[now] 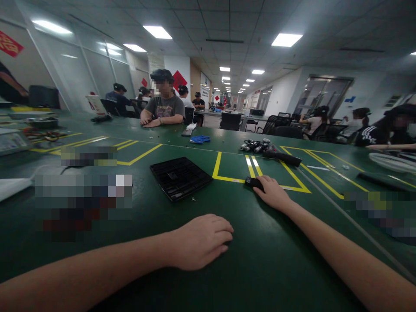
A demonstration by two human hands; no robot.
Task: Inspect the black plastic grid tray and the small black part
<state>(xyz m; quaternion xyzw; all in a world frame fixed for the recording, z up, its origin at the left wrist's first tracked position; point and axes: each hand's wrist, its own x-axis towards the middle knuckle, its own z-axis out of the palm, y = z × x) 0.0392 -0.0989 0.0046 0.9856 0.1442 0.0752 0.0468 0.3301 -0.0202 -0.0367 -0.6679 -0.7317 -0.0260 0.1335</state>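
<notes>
My right hand (pixel 273 193) reaches forward over the green table, its fingers around a small black block-shaped object (pixel 251 182) by a yellow tape line. What kind of object it is I cannot make out. Nearer to me, my left hand (pixel 202 241) rests palm down on the tabletop, fingers loosely bent and slightly apart, with nothing visible in it. Beyond that hand lies a flat, square black plastic panel (pixel 180 177), its ribbed side up. A tiny light-coloured piece (pixel 193 199) is on the table by the panel's near edge.
Yellow tape (pixel 227 178) marks outlines on the green table (pixel 182 290). Farther back are black cylindrical parts (pixel 256 146), a long black piece (pixel 283 157) and a blue glove (pixel 199 139). A person (pixel 164 106) sits across the table; black chairs (pixel 231 120) stand behind.
</notes>
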